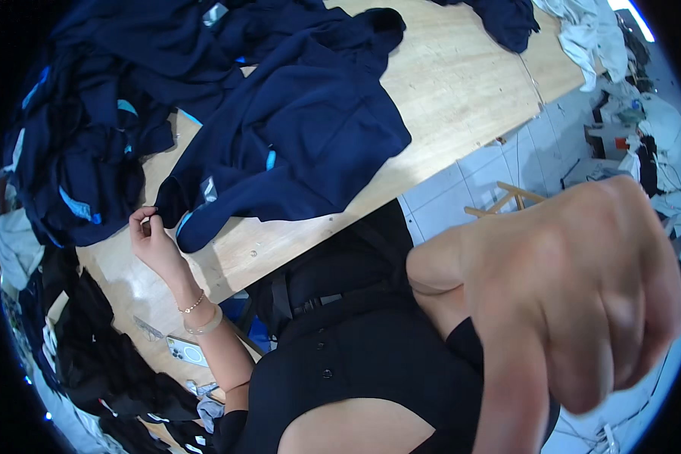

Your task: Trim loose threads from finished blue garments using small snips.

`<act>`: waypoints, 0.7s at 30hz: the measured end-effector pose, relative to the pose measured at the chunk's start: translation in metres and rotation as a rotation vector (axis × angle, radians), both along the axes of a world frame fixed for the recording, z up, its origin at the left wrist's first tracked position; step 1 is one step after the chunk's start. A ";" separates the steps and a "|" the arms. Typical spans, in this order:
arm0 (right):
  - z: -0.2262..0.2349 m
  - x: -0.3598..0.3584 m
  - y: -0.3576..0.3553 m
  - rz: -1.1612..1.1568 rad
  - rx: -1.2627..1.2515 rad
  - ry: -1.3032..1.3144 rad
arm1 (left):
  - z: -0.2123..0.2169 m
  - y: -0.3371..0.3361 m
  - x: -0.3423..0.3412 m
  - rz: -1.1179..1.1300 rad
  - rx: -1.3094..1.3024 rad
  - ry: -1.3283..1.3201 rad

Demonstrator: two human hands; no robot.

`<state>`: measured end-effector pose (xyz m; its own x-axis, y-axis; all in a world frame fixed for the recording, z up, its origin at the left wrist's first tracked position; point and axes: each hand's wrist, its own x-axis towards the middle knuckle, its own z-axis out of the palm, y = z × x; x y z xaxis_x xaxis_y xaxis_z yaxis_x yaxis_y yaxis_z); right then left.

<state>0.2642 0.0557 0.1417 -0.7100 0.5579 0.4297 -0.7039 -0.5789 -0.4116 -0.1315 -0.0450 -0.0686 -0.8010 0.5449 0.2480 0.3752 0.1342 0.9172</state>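
A garment [310, 144] lay spread on the tabletop [461, 83], with a heap of more garments [83, 144] to its left. The left hand [153, 240] rested at the garment's near sleeve end. A phone [187, 351] lay on the tabletop beside that forearm. The right hand [583, 295] hung off the tabletop, above the floor [499, 170].
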 end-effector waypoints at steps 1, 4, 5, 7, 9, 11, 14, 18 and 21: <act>-0.003 -0.019 -0.005 -0.045 0.006 -0.013 | -0.002 0.008 0.010 -0.023 -0.022 -0.009; -0.011 -0.011 -0.016 -0.132 0.018 -0.023 | -0.007 0.011 0.023 -0.028 -0.113 0.062; -0.013 -0.016 -0.020 -0.158 0.024 -0.029 | -0.007 0.014 0.027 -0.024 -0.100 0.050; -0.018 -0.013 -0.019 -0.202 0.039 -0.037 | -0.002 0.015 0.033 -0.016 -0.106 0.047; -0.019 0.015 -0.006 -0.244 0.067 -0.048 | -0.001 0.017 0.033 -0.031 -0.096 0.046; -0.026 -0.011 -0.009 -0.285 0.079 -0.061 | 0.000 0.015 0.032 -0.046 -0.102 0.046; -0.032 -0.022 -0.008 -0.329 0.110 -0.080 | 0.001 0.011 0.026 -0.017 -0.067 0.034; -0.034 -0.006 -0.001 -0.388 0.157 -0.111 | -0.004 0.007 0.022 0.002 -0.110 0.083; -0.040 -0.028 -0.004 -0.440 0.184 -0.137 | -0.006 0.003 0.019 -0.016 -0.146 0.057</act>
<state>0.2360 0.0514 0.1013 -0.4806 0.7413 0.4685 -0.7979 -0.1479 -0.5844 -0.1124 -0.0419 -0.0743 -0.7789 0.5910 0.2100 0.4295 0.2585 0.8653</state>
